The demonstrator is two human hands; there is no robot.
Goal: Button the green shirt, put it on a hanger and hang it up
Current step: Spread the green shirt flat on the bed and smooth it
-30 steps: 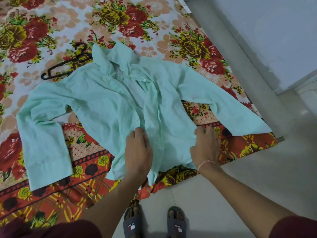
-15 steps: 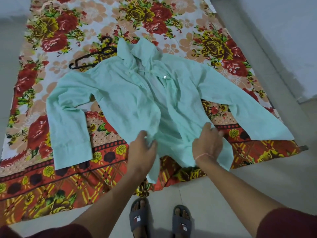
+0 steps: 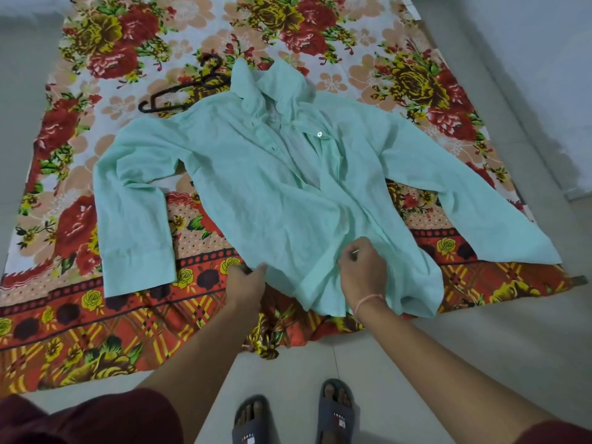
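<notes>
Fingers (image 3: 258, 271) of the left hand (image 3: 246, 288) curl onto the bottom edge of the green shirt (image 3: 272, 193), pinching the hem just below the centre of the frame. To its right, the right hand (image 3: 363, 269) has its fingers (image 3: 349, 255) bent inward and closed on a fold of cloth along the front opening, close to the hem. A pale thread band (image 3: 368, 299) circles that wrist.

The shirt lies face up in the middle of the frame on a floral sheet (image 3: 96, 331), collar toward the top. One sleeve bends down toward the lower left, and the other stretches out toward the right edge. The chest is open, and a single white button (image 3: 319, 133) shows just right of the opening, below the collar. Near the hem the cloth is bunched around both hands.

A black hanger (image 3: 184, 91) lies on the sheet at the upper left of the shirt, one end hidden under the shoulder. The sheet lies on a pale tiled floor (image 3: 480, 347). Two feet in dark slippers (image 3: 336, 408) stand at the bottom centre.
</notes>
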